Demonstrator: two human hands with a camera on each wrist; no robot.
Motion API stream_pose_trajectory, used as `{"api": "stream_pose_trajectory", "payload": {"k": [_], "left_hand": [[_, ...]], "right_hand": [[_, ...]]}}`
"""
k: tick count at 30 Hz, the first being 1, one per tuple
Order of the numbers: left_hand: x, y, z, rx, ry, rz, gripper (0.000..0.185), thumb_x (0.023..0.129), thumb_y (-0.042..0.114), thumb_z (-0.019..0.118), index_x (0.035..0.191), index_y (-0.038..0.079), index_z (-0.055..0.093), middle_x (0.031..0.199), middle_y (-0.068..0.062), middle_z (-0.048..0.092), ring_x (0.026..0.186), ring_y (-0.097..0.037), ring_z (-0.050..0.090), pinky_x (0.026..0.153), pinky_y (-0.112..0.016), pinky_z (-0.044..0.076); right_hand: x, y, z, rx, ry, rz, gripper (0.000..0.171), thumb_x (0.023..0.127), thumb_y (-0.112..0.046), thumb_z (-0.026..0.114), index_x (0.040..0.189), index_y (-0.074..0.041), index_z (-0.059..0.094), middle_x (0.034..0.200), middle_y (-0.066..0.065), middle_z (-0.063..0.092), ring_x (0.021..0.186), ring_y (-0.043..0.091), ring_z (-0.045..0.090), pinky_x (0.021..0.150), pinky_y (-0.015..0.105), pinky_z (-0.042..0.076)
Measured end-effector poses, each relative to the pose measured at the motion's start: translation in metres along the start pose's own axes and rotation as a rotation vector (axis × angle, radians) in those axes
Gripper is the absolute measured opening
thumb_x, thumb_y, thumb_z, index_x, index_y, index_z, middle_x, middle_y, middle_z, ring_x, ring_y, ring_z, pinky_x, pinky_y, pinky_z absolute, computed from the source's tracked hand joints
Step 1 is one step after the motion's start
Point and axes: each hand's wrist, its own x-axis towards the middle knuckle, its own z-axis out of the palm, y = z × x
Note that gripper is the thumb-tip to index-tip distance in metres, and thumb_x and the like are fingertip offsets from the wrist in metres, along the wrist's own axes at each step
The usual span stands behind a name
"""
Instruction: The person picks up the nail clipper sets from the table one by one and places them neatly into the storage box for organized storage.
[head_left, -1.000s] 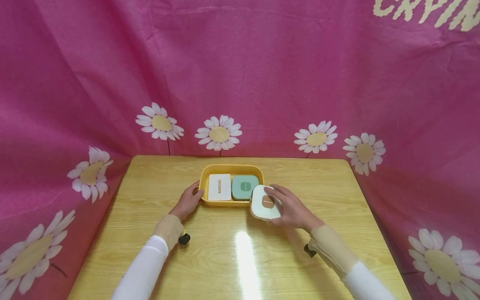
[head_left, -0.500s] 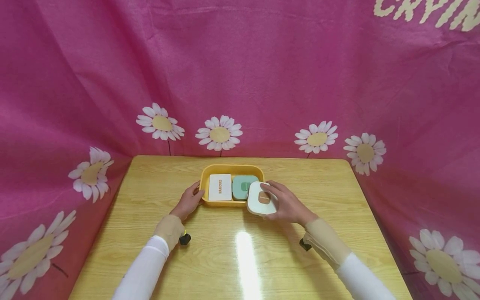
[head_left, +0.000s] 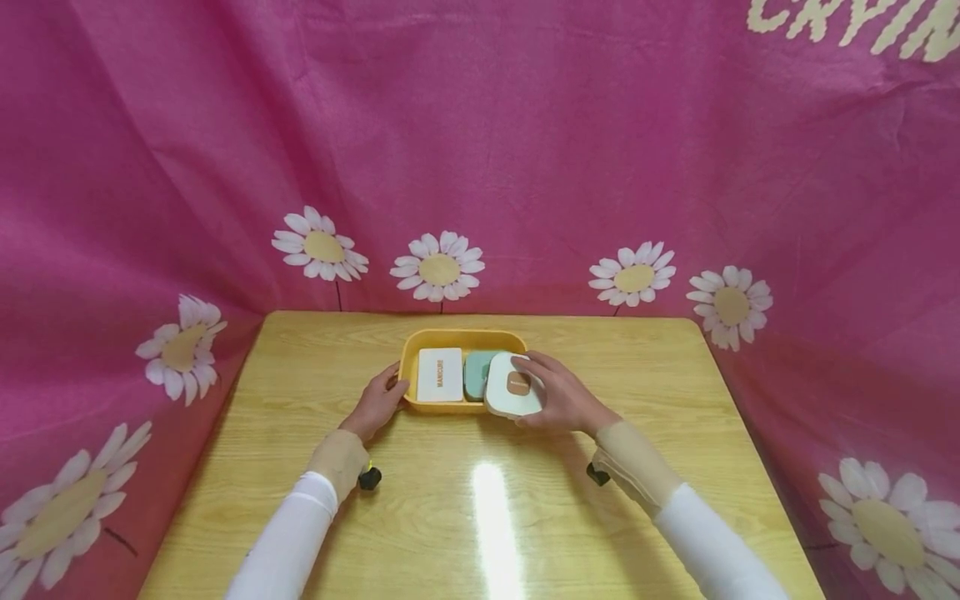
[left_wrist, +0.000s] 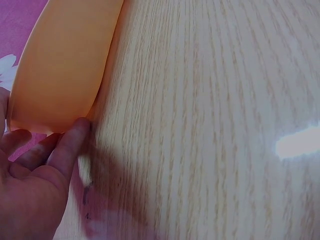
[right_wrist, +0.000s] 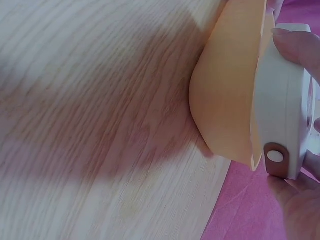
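Observation:
A yellow tray [head_left: 411, 350] stands on the wooden table [head_left: 480, 517]. In it lie a flat white box [head_left: 439, 374] with printed lettering and a green square case [head_left: 475, 373]. My right hand [head_left: 561, 401] grips a white square case [head_left: 512, 386] with a brown patch and holds it over the tray's right end, partly covering the green case. In the right wrist view the white case [right_wrist: 285, 105] sits against the tray's rim [right_wrist: 227, 100]. My left hand [head_left: 377, 402] touches the tray's left wall with relaxed fingers [left_wrist: 70, 145].
A pink cloth with white daisies [head_left: 437, 267] hangs behind and beside the table. A bright light reflection [head_left: 491, 508] lies on the near tabletop between my arms. Black wrist-camera mounts [head_left: 368, 478] sit under both wrists.
My right hand has carried the white case left and away from me, from the table beside the tray to over the tray's right end. The left hand has stayed put.

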Motion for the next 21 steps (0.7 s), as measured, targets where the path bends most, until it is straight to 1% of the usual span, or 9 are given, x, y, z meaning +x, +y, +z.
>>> {"api": "stream_pose_trajectory", "payload": {"k": [5,11,16,21], "left_hand": [[0.001,0.000,-0.001,-0.004,0.000,0.003,0.059,0.112,0.015,0.045,0.166,0.002,0.024,0.159,-0.027,0.044,0.135,-0.037,0.055,0.105,-0.044,0.054],[-0.004,0.001,0.001,0.008,0.000,-0.009,0.057,0.113,0.014,0.043,0.166,0.001,0.024,0.159,-0.028,0.044,0.136,-0.038,0.054,0.106,-0.044,0.053],[-0.002,0.001,0.000,0.023,0.012,-0.003,0.058,0.113,0.015,0.045,0.166,0.002,0.025,0.158,-0.027,0.046,0.135,-0.036,0.056,0.104,-0.042,0.054],[0.000,0.000,0.000,0.011,0.007,0.002,0.058,0.112,0.014,0.045,0.165,0.001,0.025,0.157,-0.028,0.046,0.135,-0.035,0.056,0.104,-0.042,0.054]], "right_hand": [[0.012,0.001,0.006,0.007,-0.017,0.017,0.104,0.067,-0.036,0.099,0.156,-0.014,0.050,0.161,0.025,0.042,0.150,0.043,0.037,0.118,0.062,0.036],[0.016,0.000,0.011,0.023,-0.044,0.025,0.103,0.069,-0.033,0.099,0.157,-0.013,0.049,0.161,0.026,0.041,0.149,0.045,0.037,0.117,0.064,0.036],[0.021,0.001,0.011,0.008,-0.049,0.033,0.103,0.070,-0.034,0.099,0.157,-0.014,0.049,0.161,0.025,0.041,0.148,0.045,0.038,0.118,0.063,0.036],[0.025,0.002,0.010,-0.001,-0.047,0.022,0.103,0.069,-0.033,0.099,0.156,-0.013,0.050,0.160,0.025,0.042,0.147,0.046,0.040,0.117,0.064,0.037]]}}
